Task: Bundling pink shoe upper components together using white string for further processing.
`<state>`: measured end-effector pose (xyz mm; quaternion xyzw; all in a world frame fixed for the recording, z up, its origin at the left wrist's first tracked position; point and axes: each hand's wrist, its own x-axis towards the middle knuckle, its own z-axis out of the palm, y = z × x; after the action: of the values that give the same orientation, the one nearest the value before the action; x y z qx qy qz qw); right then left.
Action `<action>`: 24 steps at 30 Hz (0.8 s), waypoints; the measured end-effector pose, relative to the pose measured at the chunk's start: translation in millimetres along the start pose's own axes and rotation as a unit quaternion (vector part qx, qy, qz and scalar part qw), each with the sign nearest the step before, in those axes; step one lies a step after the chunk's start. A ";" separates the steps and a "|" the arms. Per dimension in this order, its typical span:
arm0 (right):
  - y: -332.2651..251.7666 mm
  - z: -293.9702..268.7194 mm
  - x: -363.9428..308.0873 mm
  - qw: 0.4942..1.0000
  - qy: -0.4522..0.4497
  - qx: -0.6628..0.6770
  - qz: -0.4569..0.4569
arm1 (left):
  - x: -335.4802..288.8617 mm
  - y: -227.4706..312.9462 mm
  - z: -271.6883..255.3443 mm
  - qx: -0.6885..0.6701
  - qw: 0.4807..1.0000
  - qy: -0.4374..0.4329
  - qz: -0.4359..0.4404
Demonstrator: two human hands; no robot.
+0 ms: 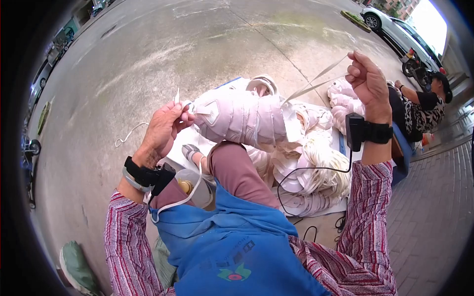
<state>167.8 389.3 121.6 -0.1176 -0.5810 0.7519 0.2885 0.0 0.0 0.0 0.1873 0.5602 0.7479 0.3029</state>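
Observation:
A bundle of nested pale pink, cup-shaped fabric pieces (242, 118) rests across my knee, its layers overlapping from left to right. At its left end my left hand (170, 123) is closed in a pinch on a thin white strap (177, 94), whose short end sticks up above the fingers. My right hand (368, 81) is raised to the right, fingers curled round another white strap (316, 81). That strap runs in two taut lines down to the bundle's right end. Along my lap lies a loose white cord (195, 190).
More pink bundles and a heap of cream straps (326, 165) lie on a sheet to the right. Between my legs stands a translucent tub (201, 193). A black cable (316, 169) hangs from my right wrist device. A seated person (419, 106) is at the right.

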 end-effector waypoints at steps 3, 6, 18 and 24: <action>-2.1 -5.9 -24.4 0.998 0.037 0.007 0.046 | -17.9 17.6 18.0 0.016 0.999 -0.003 -0.042; -3.3 1.8 -3.6 1.000 -0.004 0.007 -0.007 | 10.2 16.7 22.3 0.029 0.999 -0.005 -0.022; -49.7 88.4 -13.9 0.980 -0.143 -0.077 -0.116 | -25.5 -1.6 16.9 0.154 0.984 -0.055 -0.075; -31.0 57.6 7.3 0.990 -0.120 -0.016 -0.067 | -32.5 8.3 36.5 0.154 0.984 -0.057 -0.064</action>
<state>141.6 351.9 169.1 0.0080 -0.6300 0.7302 0.2642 44.9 3.4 20.9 0.2381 0.6608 0.6201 0.3493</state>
